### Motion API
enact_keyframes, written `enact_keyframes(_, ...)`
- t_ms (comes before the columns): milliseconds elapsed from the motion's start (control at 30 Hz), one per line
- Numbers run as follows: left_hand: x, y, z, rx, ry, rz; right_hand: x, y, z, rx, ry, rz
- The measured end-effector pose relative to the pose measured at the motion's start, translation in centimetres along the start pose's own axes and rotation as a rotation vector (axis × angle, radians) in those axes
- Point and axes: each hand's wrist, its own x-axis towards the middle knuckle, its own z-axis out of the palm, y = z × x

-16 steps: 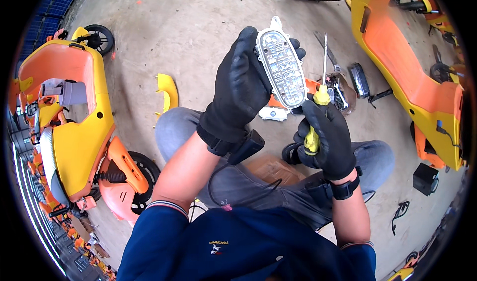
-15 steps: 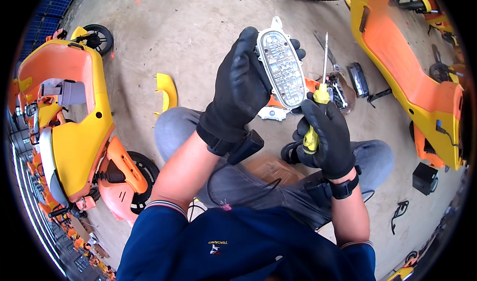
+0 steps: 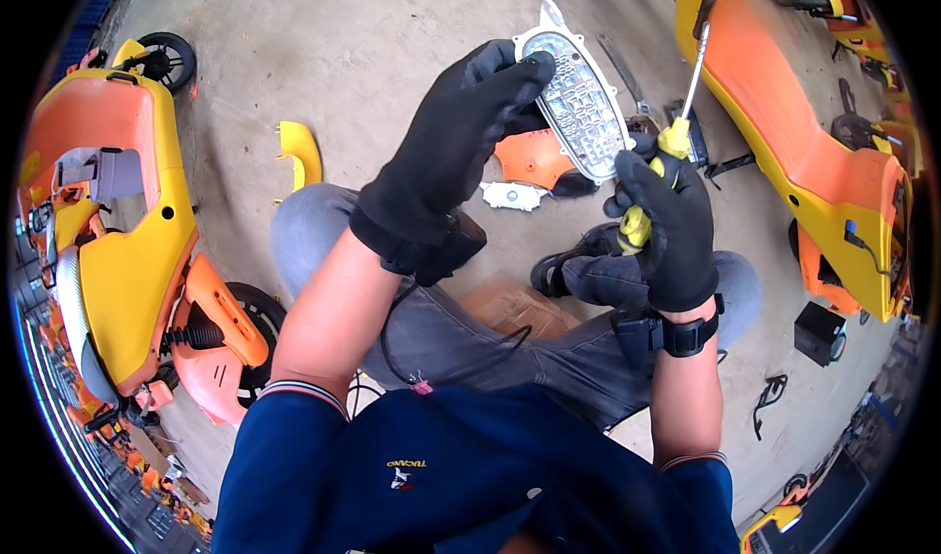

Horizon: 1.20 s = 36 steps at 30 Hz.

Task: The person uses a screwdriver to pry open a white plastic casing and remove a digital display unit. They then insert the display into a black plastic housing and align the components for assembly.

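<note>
My left hand (image 3: pixel 446 127), in a black glove, grips an oval LED lamp unit (image 3: pixel 586 108) by its upper left edge. The thumb lies over its face; the other fingers are mostly hidden behind. The lamp has a clear front with rows of small segments and a white rim with little tabs. My right hand (image 3: pixel 678 228), gloved too, is closed round the yellow handle of a screwdriver (image 3: pixel 674 138), its metal shaft pointing up and away. The right fingertips are at the lamp's lower end; whether they touch it I cannot tell.
On the floor beyond my knees lie an orange cover (image 3: pixel 532 158), a white part (image 3: pixel 512 196) and a yellow curved panel (image 3: pixel 300 155). Yellow-orange scooters stand at left (image 3: pixel 137 279) and right (image 3: pixel 784 132). A black box (image 3: pixel 819 332) sits at right.
The lamp has tilted, its lower end shifting right. My left thumb now lies across its face. The screwdriver has moved right and leans further right.
</note>
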Motion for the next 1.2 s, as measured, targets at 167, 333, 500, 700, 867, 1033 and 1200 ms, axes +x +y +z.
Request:
enact_keyframes(167,0.5,0.5,0.4,0.074,0.036,-0.099,0.7,-1.2,-1.1,-0.059,0.002,-0.085)
enact_keyframes(333,0.7,0.4,0.5,0.131,0.030,-0.117,1.3,-1.2,-1.8,0.004,0.038,-0.176)
enact_keyframes(500,0.7,0.4,0.4,0.145,0.034,-0.101,1.5,-0.8,-2.6,-0.048,0.008,-0.153)
enact_keyframes(700,0.5,0.6,0.6,0.134,0.043,-0.108,1.6,-0.4,-3.0,-0.115,-0.047,-0.212)
enact_keyframes(867,0.6,0.6,0.4,0.216,-0.009,-0.081,1.1,-0.5,-2.5,-0.163,-0.011,-0.247)
enact_keyframes(1033,0.9,0.6,0.3,0.125,0.024,-0.147,1.0,-0.9,-1.3,0.011,0.104,-0.104)
enact_keyframes(1200,1.0,0.3,0.3,0.078,0.012,-0.138,0.7,-0.9,-1.1,-0.111,0.056,-0.193)
